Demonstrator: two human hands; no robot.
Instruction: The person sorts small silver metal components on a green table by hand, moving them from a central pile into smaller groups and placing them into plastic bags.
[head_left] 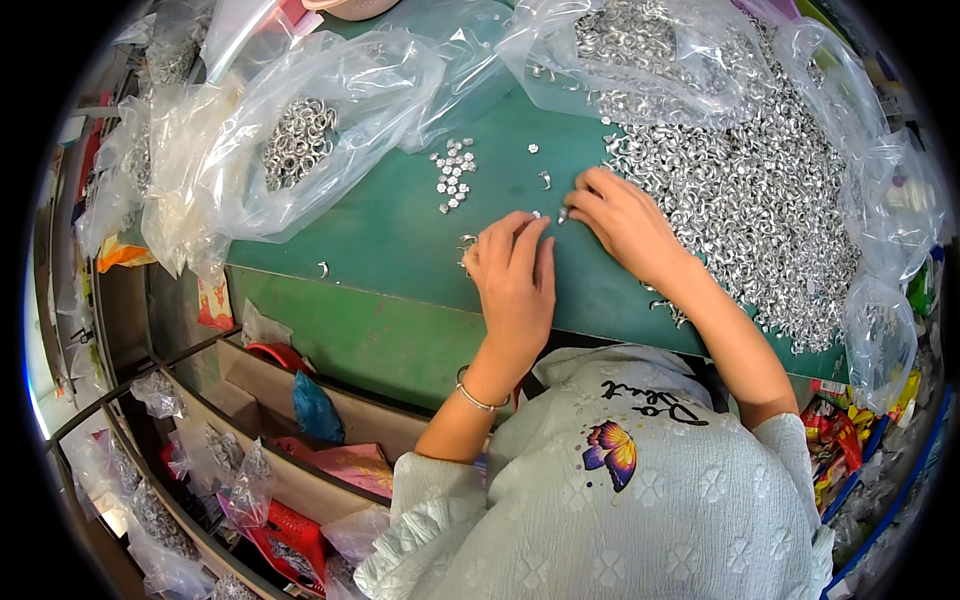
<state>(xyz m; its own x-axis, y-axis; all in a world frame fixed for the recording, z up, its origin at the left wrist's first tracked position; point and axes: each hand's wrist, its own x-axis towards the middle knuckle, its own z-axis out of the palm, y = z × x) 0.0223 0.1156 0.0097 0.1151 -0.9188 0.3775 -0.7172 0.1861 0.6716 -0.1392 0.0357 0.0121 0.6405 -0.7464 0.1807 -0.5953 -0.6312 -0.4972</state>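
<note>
Small metal piece (563, 213) pinched at right hand (625, 225) fingertips, beside the big heap of metal pieces (760, 200) for short reach. Left hand (515, 275) laid flat, fingers together, on green desk (390, 240); finished cluster (455, 172) kept apart.

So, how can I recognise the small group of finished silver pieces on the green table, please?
Start at the green table, between the clear bag of metal rings on the left and the big heap of silver hooks on the right. The small cluster lies on bare table beyond the left hand, tidy and apart, not piled.
</note>
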